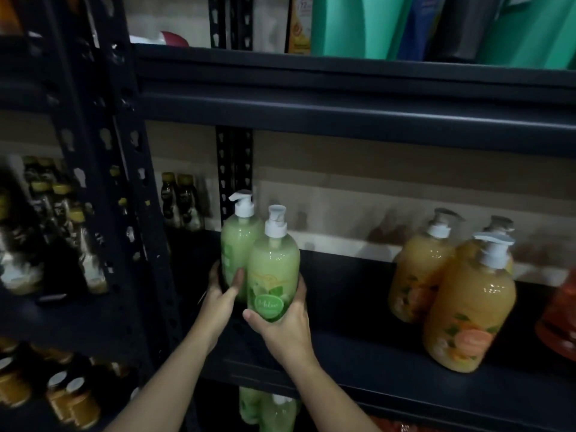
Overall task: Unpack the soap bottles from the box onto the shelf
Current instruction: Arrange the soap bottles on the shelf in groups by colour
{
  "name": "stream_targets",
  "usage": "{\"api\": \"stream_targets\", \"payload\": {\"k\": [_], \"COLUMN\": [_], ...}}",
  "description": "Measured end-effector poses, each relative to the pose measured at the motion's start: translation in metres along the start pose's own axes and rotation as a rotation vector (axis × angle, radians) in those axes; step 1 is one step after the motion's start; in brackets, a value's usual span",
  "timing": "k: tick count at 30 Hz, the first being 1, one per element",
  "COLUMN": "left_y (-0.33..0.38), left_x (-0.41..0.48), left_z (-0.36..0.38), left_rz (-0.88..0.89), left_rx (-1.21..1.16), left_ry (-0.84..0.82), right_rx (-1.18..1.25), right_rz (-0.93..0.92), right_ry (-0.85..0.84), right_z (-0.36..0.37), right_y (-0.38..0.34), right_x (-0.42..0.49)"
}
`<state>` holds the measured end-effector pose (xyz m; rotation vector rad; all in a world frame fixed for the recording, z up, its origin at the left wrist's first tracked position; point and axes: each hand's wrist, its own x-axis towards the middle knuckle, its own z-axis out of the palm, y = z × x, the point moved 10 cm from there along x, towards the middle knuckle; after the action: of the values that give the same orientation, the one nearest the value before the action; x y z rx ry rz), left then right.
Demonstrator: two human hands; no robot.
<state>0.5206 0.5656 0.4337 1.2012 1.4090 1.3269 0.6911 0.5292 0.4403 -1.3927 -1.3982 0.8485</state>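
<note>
Head view, hands (pixel 218 302) (pixel 282 336) gripping two rounded translucent green bottles (pixel 237 244) (pixel 274 269), metal shelf (pixel 352 307)

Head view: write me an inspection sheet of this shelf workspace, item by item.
Surface: dark metal shelf, dimly lit.
Job's things: front green soap bottle and rear green soap bottle close together at the left end; three orange soap bottles upright to the right; box not in view.
Clutter: red container at the right edge, cut off.
Hands: left hand grips the rear green soap bottle low down; right hand grips the front green soap bottle at its base.
Cables: nothing seen.
Surroundings: yellow-capped dark bottles in the left bay; teal packs above; more green bottles below.
</note>
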Motion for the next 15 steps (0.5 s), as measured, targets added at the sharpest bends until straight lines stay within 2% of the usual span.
{"api": "stream_targets", "payload": {"k": [6,10,15], "left_y": [0.0,0.001,0.006], "left_x": [0.016,0.014,0.013], "left_z": [0.009,0.004,0.006], "left_rz": [0.056,0.111,0.157], "left_rx": [0.038,0.153,0.172], "left_ry": [-0.002,0.076,0.101], "right_rx": [0.018,0.028,0.026], "right_rz": [0.019,0.022,0.037], "right_ry": [0.077,0.095,0.109], "right_z": [0.002,-0.001,-0.013], "right_y": [0.015,0.016,0.021], "right_x": [0.008,0.007,0.008]}}
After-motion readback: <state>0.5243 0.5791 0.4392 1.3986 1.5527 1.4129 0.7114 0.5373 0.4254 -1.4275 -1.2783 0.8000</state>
